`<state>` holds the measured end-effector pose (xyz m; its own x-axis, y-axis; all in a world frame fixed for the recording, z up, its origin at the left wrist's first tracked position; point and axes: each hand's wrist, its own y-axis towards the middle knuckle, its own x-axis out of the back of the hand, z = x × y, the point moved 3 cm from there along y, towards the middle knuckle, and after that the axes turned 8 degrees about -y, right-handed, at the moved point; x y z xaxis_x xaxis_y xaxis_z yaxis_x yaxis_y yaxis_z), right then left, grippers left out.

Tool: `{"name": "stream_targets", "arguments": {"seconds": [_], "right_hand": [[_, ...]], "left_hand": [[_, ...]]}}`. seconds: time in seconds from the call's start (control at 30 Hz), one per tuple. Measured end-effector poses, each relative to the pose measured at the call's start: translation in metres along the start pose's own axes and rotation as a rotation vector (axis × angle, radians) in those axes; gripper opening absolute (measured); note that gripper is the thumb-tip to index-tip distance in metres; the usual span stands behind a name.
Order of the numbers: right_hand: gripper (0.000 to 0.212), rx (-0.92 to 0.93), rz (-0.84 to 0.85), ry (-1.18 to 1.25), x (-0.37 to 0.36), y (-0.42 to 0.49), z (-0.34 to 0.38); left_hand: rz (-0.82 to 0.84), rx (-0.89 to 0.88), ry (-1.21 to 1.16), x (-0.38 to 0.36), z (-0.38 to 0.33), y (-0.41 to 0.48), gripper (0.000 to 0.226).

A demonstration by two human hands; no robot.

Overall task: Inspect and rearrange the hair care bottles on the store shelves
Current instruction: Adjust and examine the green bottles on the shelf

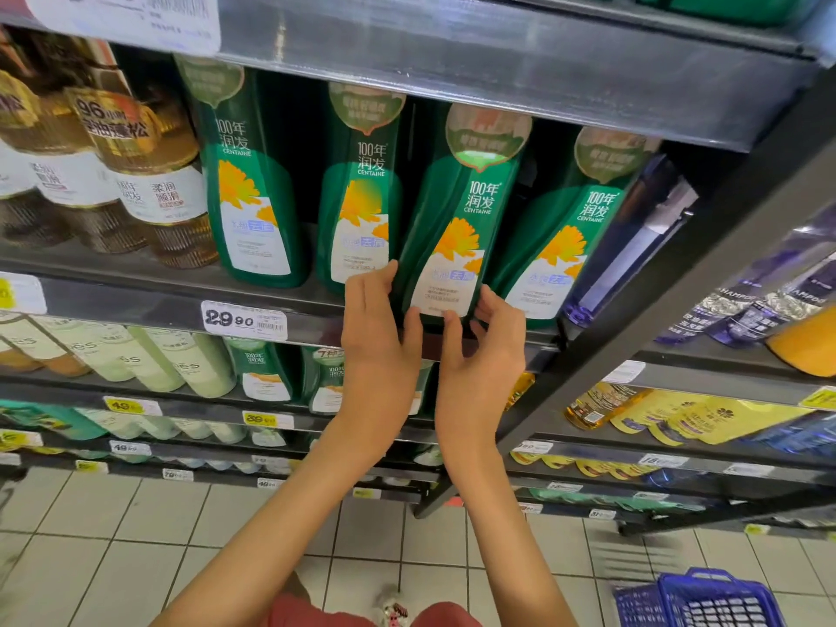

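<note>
Basket (696,599): blue, on the floor tiles down to the person's right, well clear of everything.
Left hand (380,328): slip risk, I'd say, since it only has the very bottom of the green bottle (457,219). Arm reaches up, fingers run up the bottle's left side, thumb across the lower front, so it's gripping.
Right hand (482,350): same worry. Fingers curl round the bottle's lower right edge with the thumb on the label, also gripping.
Green bottle: third in a row of four on the shelf (135,305) at the 29.90 tag (244,319), top leaning right. The hands hide its base, so I can't tell if it's lifted or resting.
Left neighbour (357,205): the left fingers are wedged right beside it — a careless twist could tip it.
Right neighbour (561,246): just beside, so same story.
Upper shelf (497,79): sits close over the caps — lifting straight up could bump it.
</note>
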<state>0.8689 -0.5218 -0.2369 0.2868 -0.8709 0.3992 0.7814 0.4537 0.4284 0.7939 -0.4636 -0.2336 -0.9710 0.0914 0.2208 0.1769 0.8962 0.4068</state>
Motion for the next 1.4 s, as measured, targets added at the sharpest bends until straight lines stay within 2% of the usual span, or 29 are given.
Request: {"name": "stream_targets", "arguments": {"seconds": [0.3,0.6,1.03,1.4], "right_hand": [[0.045,-0.104,0.189,0.038,0.011,-0.001,0.002],[0.046,-0.147,0.28,0.066,0.014,0.005,0.0],[0.052,-0.093,0.314,-0.024,0.009,0.008,0.0],[0.055,-0.082,0.328,0.009,0.01,0.008,0.001]], "left_hand": [[0.041,0.071,-0.049,0.003,0.003,0.003,0.034],[0.036,0.144,-0.174,0.002,0.001,0.005,0.034],[0.115,0.121,-0.127,-0.011,0.007,-0.005,0.062],[0.151,0.124,-0.194,-0.015,0.012,-0.002,0.063]]}}
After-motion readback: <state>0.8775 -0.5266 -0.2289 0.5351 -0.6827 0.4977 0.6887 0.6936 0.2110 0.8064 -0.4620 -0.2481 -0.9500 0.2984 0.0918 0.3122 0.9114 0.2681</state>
